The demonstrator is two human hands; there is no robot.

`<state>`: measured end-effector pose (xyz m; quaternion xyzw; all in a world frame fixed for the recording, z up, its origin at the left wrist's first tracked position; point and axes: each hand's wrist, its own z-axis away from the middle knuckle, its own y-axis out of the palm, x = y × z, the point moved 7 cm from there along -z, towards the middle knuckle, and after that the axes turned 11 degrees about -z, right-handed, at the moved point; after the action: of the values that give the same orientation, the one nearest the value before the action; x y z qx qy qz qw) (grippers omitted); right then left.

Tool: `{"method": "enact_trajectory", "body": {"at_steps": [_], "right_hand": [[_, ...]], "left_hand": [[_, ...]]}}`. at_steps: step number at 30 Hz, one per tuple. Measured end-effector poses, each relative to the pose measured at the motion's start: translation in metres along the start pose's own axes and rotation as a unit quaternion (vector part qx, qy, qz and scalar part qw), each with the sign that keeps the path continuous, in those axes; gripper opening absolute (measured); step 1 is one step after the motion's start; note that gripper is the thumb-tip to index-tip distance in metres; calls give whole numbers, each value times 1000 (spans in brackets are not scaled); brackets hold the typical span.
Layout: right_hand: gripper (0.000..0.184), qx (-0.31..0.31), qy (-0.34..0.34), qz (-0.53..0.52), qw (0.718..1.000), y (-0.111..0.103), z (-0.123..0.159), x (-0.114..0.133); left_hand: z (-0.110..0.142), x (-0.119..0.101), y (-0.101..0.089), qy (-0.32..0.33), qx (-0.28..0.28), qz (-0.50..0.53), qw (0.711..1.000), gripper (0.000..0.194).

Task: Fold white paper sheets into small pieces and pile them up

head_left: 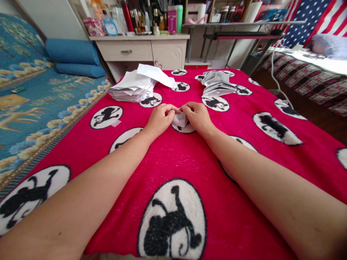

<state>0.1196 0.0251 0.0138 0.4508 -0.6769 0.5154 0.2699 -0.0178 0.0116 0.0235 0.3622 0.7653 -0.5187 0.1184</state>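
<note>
Folded paper (179, 122) pinched by your left hand (160, 118) and right hand (199, 115); scrap (116, 123) left, sheet pile (134, 86) and folded stack (218, 86) beyond.

A person's bare left forearm (92, 187) widens toward the lower left, with one small round spot (60, 233); the bare right forearm (260, 180) widens toward the lower right. Near centre, both wrists narrow into ungloved hands, left (159, 118) and right (200, 117).
</note>
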Motion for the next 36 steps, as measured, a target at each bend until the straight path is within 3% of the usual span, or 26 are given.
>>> {"method": "enact_trajectory", "body": {"at_steps": [4, 36], "right_hand": [[32, -23, -4, 5, 1000, -4, 0, 2], [31, -21, -9, 3, 1000, -2, 0, 0]], "left_hand": [[0, 0, 0, -3, 2, -3, 1000, 28], [0, -1, -1, -5, 7, -8, 1000, 28]]}}
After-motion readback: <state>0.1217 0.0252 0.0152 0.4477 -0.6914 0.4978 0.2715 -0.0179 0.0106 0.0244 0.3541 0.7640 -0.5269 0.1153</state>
